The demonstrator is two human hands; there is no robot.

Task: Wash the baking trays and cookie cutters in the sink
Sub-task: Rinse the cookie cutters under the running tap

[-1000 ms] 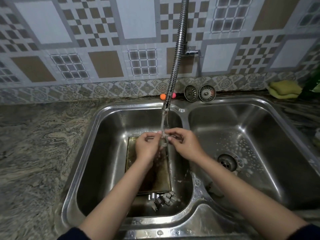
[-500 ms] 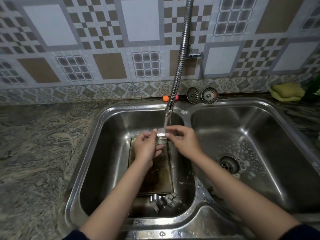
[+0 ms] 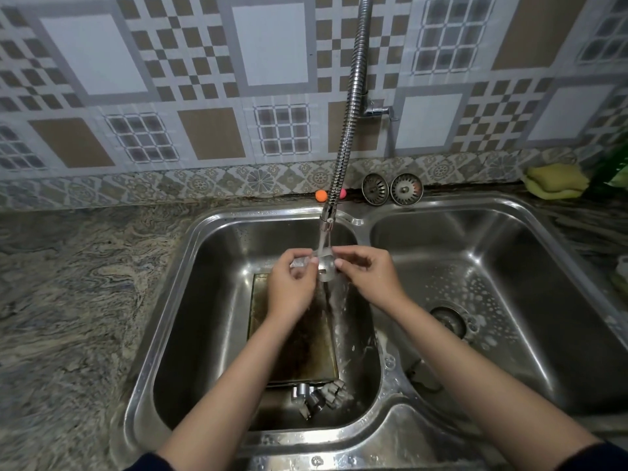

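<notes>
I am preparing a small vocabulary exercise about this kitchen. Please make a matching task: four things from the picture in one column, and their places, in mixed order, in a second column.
Things:
1. baking tray
2. yellow sponge
3. two sink strainers
4. small cookie cutter

Places:
A. on the ledge behind the sink, leaning against the wall
B. held by the left hand and right hand under the running water
C. on the bottom of the left basin
D. on the counter at the far right

Pairs: 1-C, 2-D, 3-A, 4-B

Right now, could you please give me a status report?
Both grips, left hand and right hand, pinch small metal cookie cutter under tap stream. Dark rectangular baking tray below. Nothing obstructing.
</notes>
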